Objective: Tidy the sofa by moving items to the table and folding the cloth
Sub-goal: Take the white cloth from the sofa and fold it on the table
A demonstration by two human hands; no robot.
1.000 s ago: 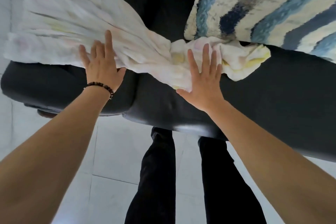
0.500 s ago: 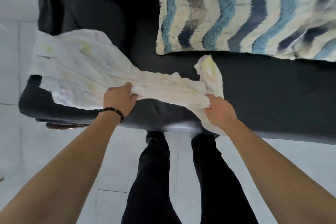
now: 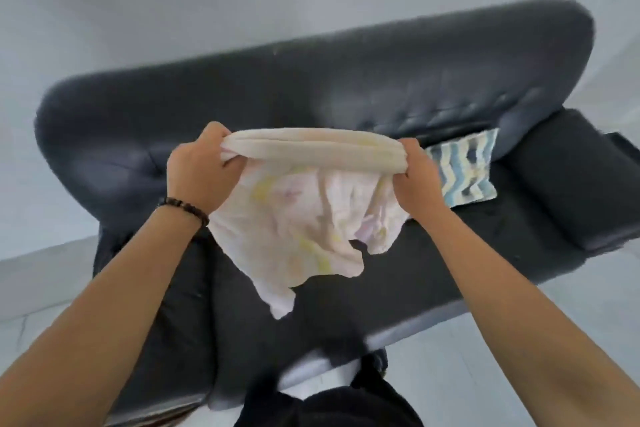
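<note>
A pale cream cloth [image 3: 304, 218] with faint yellow and pink marks hangs in the air above the dark sofa [image 3: 311, 87]. Its top edge is bunched into a taut roll stretched between my two hands. My left hand [image 3: 201, 170], with a bead bracelet on its wrist, is closed on the left end. My right hand [image 3: 415, 173] grips the right end. The rest of the cloth droops in loose folds down toward the seat.
A cushion [image 3: 464, 170] with blue and cream wavy stripes leans at the back of the seat, just right of my right hand. The sofa's right armrest [image 3: 575, 177] stands beyond it. Pale floor [image 3: 485, 374] lies in front, with my dark trousers [image 3: 325, 406] below.
Both hands closed on the cloth and lifted it off the seat, stretching it between them. The view rose, so the whole sofa shows.
</note>
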